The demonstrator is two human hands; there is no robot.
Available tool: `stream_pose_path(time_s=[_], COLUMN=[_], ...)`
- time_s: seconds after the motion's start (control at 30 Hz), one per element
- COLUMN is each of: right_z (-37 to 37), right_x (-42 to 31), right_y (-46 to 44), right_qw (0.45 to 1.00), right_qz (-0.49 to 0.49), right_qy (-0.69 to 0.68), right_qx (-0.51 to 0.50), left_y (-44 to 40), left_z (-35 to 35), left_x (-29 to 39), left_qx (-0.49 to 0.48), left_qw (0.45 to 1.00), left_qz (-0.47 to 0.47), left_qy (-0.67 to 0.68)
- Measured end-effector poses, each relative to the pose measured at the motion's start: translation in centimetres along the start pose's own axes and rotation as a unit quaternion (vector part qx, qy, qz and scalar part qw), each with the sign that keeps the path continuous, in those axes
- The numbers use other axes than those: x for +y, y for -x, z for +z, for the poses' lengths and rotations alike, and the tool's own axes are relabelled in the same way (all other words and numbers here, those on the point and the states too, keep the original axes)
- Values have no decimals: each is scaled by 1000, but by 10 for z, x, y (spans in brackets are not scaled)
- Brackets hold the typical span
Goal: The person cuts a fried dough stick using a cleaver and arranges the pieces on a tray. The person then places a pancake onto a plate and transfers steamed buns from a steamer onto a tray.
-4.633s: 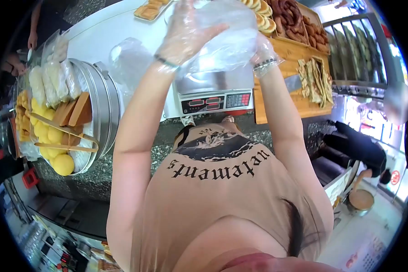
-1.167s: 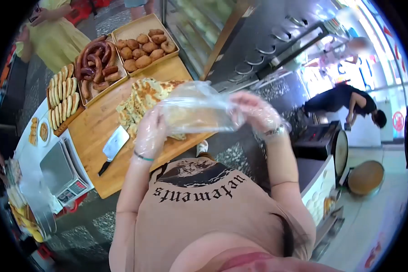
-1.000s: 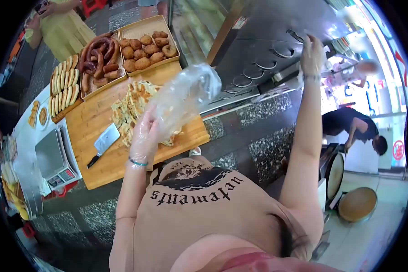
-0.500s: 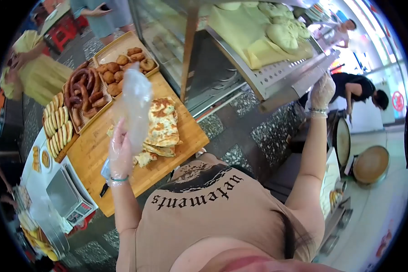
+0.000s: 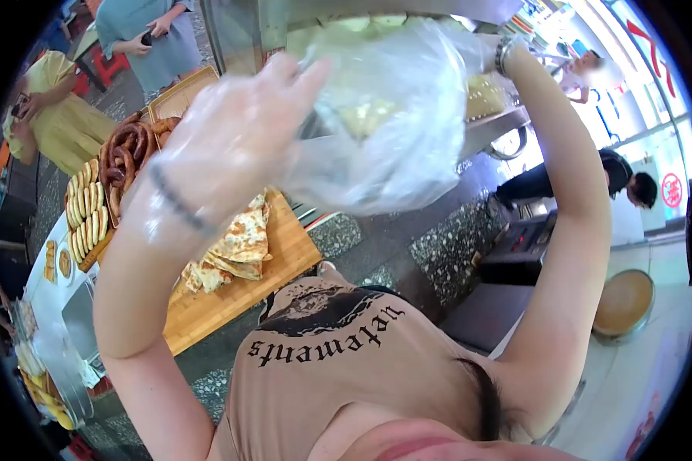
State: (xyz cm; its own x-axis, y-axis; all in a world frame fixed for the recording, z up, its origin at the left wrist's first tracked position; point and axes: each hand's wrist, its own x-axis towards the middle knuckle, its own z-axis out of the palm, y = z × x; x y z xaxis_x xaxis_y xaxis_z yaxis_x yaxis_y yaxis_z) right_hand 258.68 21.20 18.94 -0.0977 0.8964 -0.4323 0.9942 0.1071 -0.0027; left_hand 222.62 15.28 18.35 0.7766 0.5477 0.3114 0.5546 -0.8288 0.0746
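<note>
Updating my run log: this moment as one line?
left hand: at clear plastic bag | right hand: at bag, partly hidden | flatbread: on cutting board

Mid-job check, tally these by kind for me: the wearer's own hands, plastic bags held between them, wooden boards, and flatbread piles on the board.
Hands: 2 (left hand, right hand)
Held plastic bag: 1
Wooden board: 1
Flatbread pile: 1
Total: 5
</note>
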Motion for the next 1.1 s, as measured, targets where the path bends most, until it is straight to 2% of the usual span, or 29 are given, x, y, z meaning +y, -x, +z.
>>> stream_pose_path(time_s=[0.03,0.17,0.2,0.23,0.27,0.33,0.37,0.4,0.43,0.47,0.5,0.53,0.57,0.6,0.63,0.67,0.7,0.73,0.77,0.8,0.83,0.87,0.9,0.93,0.97,1.0,1.03,1.07,1.1], right_z=[-1,14,16,16,21,25,22,18,14,8,-5,-15,-21,-23,-26,-28,-21,-24,-8,-4,-1,1,3,5,6,8,8,6,1], right_x=[-5,1,7,13,18,32,42,57,70,82,87,51,0,-27,-52,-75,-96,-125,-78,-69,-60,-53,-48,-43,-40,-40,-49,-61,-70], right_y=[6,31,35,39,42,48,50,54,60,64,69,89,103,96,87,79,70,79,24,27,31,35,38,42,45,47,59,81,95], right_qw=[1000,998,998,996,992,961,922,865,788,694,585,564,535,534,592,646,728,845,958,957,975,986,990,988,978,962,962,957,949], right_qz=[0,16,20,25,33,47,42,31,10,-17,-42,-134,-224,-222,-254,-284,-210,-121,48,47,25,3,-19,-40,-60,-80,-80,-45,-9], right_qy=[21,-9,-36,-70,-120,-267,-366,-455,-539,-601,-649,-683,-709,-712,-666,-615,-548,-444,-252,-253,-175,-96,-16,64,144,224,223,231,239], right_qx=[-23,-53,-50,-45,-25,53,122,209,299,395,484,445,401,399,377,352,355,273,131,131,134,136,137,136,135,133,132,169,205], left_y=[-15,-60,-70,-76,-77,-82,-85,-87,-90,-92,-95,-103,-111,-112,-108,-103,-99,-99,-102,-103,-98,-92,-82,-72,-62,-52,-45,-35,-35], left_z=[0,-7,-15,-18,-14,5,13,0,14,41,57,59,57,52,43,34,28,37,53,62,50,39,28,24,20,18,17,17,11], left_x=[4,20,32,36,25,4,0,13,7,-9,-22,-30,-40,-45,-45,-40,-38,-49,-67,-75,-61,-46,-31,-23,-16,-11,-9,-15,-15], left_qx=[-29,-42,-83,-123,-116,-110,-106,-187,-188,-144,-91,-95,-107,-111,-116,-136,-147,-148,-109,-66,-67,-120,-167,-167,-116,-59,0,69,68], left_qw=[998,993,985,973,975,986,992,979,978,977,927,926,978,944,943,985,963,964,992,974,973,911,802,802,905,971,996,993,993], left_qz=[2,4,-37,-77,-20,-16,-12,-54,-56,-34,-13,-15,137,279,279,103,-81,-82,52,185,185,220,245,245,148,45,-61,14,14], left_qy=[-54,-107,-144,-179,-186,-125,-68,-66,-65,154,365,365,118,-138,-139,37,209,206,45,-116,-117,-326,-518,-518,-381,-228,-66,-98,-98])
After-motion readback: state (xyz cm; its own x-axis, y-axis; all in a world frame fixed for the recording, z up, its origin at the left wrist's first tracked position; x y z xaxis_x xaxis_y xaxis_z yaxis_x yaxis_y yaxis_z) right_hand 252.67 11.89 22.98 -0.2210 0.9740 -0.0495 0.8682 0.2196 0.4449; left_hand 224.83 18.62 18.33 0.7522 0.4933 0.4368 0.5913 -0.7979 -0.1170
